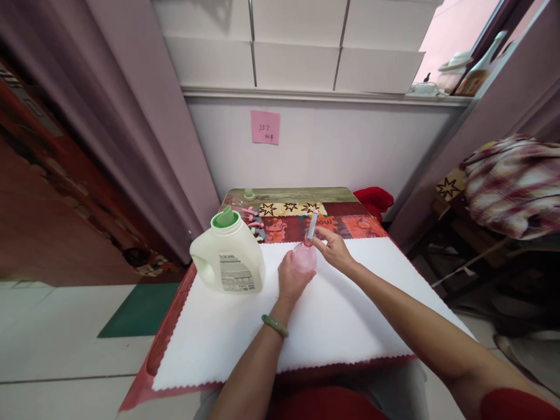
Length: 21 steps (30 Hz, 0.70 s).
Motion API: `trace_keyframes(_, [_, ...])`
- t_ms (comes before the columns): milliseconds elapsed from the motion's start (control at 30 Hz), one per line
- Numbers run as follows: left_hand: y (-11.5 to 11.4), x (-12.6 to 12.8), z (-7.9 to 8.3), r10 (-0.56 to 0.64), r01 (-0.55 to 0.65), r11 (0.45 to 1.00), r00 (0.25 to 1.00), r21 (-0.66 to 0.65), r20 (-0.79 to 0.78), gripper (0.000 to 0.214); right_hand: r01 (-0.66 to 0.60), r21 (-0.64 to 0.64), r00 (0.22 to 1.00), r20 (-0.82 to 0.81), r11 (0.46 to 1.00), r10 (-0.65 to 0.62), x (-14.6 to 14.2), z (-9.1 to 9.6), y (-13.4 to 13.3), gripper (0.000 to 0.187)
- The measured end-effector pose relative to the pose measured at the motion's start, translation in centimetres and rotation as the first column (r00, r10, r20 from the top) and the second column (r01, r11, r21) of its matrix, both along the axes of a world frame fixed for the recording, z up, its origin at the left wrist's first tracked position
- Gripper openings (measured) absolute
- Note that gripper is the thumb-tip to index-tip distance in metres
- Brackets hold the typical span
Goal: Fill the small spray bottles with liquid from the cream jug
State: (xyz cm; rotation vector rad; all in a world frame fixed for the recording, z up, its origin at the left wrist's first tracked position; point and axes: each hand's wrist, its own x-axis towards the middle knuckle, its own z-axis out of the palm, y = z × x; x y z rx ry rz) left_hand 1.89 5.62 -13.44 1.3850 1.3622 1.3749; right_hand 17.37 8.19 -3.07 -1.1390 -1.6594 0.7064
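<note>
My left hand [296, 277] is closed around the body of a small, round, see-through pink bottle [305, 256], which stands on or just above the white cloth. At the bottle's neck, my right hand [335, 248] pinches a slim grey piece with a pink tip [313, 224] between thumb and fingers. This piece points up from the pink neck; its exact kind is unclear. Left of the bottle stands a large whitish detergent jug [240, 265] with a handle and printed label. A green spout [225, 217] shows in its open mouth.
Several small pink, grey and green pieces [256, 221] lie behind the jug. A green cap [249, 193] rests at the table's back edge. White cloth [350, 326] covers the front. A pink note [265, 127] hangs on the wall; plaid fabric [514, 186] is at right.
</note>
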Motion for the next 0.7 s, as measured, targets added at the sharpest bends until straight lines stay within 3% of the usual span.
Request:
trace_keyframes(133, [-0.4,-0.4,0.4,-0.074,0.065,0.997,0.979,0.052,0.192,0.087,-0.071,-0.089,0.935,-0.352,0.994,0.036,-0.5,-0.1,-0.1,0.037])
trace_keyframes(200, [-0.5,-0.6,0.6,-0.128,0.113,0.991,0.949,0.067,0.290,0.089,-0.099,-0.121,0.893,-0.448,0.988,0.035,-0.7,0.3,-0.3,0.040])
trace_keyframes(300, [-0.6,-0.9,0.8,-0.197,0.191,0.980,0.881,0.058,0.429,0.085,-0.114,-0.155,0.849,-0.528,0.981,0.015,-0.9,0.7,-0.7,0.041])
trace_keyframes(400, [-1.0,-1.2,1.2,-0.250,0.282,0.959,0.794,0.030,0.554,0.068,-0.094,-0.186,0.805,-0.592,0.978,-0.035,-0.8,0.7,-0.9,0.043])
trace_keyframes(533, [-1.6,-1.5,2.1,-0.319,0.443,0.896,0.674,-0.020,0.666,0.053,-0.084,-0.228,0.763,-0.641,0.970,-0.085,-0.5,0.5,-1.0,0.048])
trace_keyframes(700, [-1.5,-1.3,2.6,-0.264,0.536,0.840,0.547,-0.090,0.794,0.055,-0.025,-0.257,0.754,-0.640,0.966,-0.150,0.0,1.2,-0.8,0.052])
